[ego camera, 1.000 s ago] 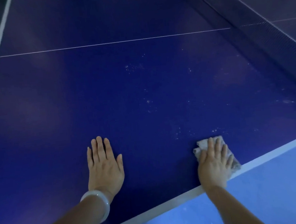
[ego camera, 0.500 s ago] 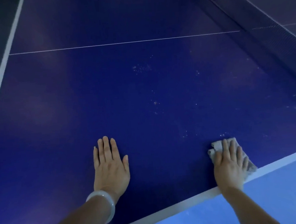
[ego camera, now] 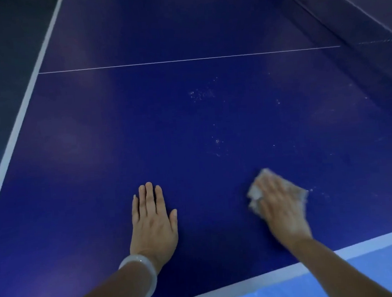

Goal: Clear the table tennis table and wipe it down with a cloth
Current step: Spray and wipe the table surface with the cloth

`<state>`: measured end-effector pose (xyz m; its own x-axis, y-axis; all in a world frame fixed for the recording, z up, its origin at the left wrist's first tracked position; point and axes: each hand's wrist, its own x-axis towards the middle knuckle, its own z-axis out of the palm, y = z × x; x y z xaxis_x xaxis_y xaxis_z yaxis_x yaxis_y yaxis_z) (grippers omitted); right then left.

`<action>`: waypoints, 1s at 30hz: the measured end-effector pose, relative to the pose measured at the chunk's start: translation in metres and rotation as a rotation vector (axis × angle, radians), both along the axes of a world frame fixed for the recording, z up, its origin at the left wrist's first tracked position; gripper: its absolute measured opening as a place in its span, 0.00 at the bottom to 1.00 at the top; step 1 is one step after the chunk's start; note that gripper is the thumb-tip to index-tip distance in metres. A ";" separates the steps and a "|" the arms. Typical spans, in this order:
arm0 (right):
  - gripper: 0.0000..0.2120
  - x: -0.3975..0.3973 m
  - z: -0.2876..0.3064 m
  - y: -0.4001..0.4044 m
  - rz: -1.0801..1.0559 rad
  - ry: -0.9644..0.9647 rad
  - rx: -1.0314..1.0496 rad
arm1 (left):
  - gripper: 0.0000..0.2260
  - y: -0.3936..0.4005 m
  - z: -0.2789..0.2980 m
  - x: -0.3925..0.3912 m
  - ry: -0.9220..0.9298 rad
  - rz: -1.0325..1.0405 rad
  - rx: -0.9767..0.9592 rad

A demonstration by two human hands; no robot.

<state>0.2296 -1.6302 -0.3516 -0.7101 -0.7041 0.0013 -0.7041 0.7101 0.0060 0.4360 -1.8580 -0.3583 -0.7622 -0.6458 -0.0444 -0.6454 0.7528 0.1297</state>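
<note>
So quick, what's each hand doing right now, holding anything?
Left hand: open, flat on the table, holding nothing.
Right hand: open, fingers pressing the cloth against the table; blurred.

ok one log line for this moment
step: wiping | right hand: presses cloth on table | left hand: flat on table | white specks: unwiped

Right hand (ego camera: 281,208) flat on cloth (ego camera: 255,191), blue table (ego camera: 188,125).
</note>
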 end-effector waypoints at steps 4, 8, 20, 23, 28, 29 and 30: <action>0.27 0.008 -0.004 0.014 -0.488 -0.136 -0.136 | 0.31 0.001 0.000 0.000 0.001 0.002 -0.001; 0.28 0.076 -0.002 -0.030 -0.132 -0.100 -0.072 | 0.31 0.001 0.000 0.000 -0.008 0.005 -0.012; 0.26 -0.016 0.000 -0.033 -0.493 -0.208 -0.161 | 0.30 0.001 -0.001 -0.001 -0.020 0.005 -0.009; 0.26 0.021 -0.003 -0.054 -0.513 -0.158 -0.172 | 0.29 0.001 0.000 0.000 -0.032 0.000 -0.002; 0.26 0.068 -0.007 -0.109 0.196 -0.174 -0.051 | 0.29 0.001 0.002 0.000 -0.051 -0.015 0.003; 0.26 0.060 -0.007 -0.119 0.271 -0.167 -0.034 | 0.29 0.000 0.003 -0.001 -0.052 -0.016 0.005; 0.26 0.049 -0.007 -0.126 0.310 -0.156 -0.026 | 0.29 0.000 0.005 -0.001 -0.056 -0.015 0.007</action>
